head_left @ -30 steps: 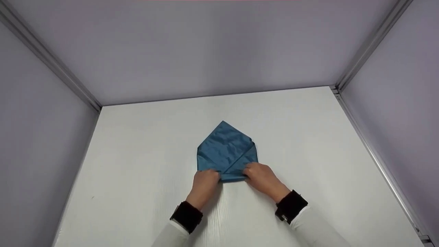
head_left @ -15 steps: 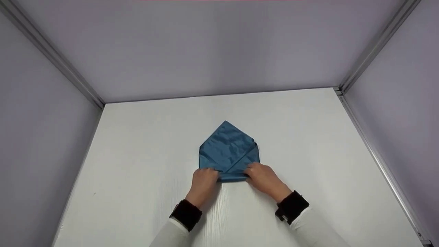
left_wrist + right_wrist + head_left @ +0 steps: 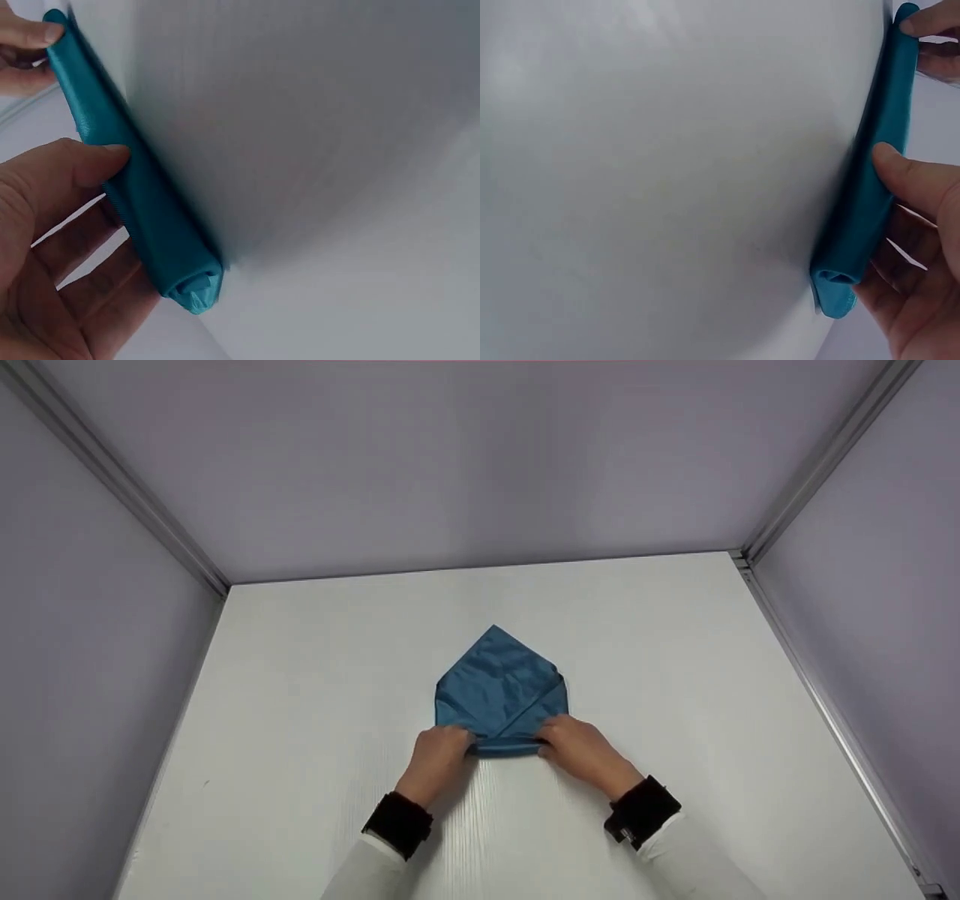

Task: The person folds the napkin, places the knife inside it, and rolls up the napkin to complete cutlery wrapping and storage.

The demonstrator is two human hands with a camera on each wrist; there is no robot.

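Observation:
A blue folded cloth (image 3: 499, 690) lies on the white table (image 3: 300, 697), pointed at its far end, with its near edge rolled into a tube (image 3: 506, 748). My left hand (image 3: 441, 752) pinches the left end of that roll (image 3: 142, 217), thumb on top and fingers beneath. At the other end my right hand (image 3: 574, 742) pinches the roll (image 3: 870, 202) the same way. The wrist views show the roll's open ends (image 3: 196, 287) (image 3: 832, 289) and the opposite hand's fingertips far along it.
White walls with metal corner rails (image 3: 821, 457) enclose the table on the left, back and right. Black wrist straps (image 3: 397, 823) sit on both white sleeves.
Both hands stay on the near edge of the cloth; the left hand has shifted slightly left and the roll looks a touch tighter. The cloth has barely moved.

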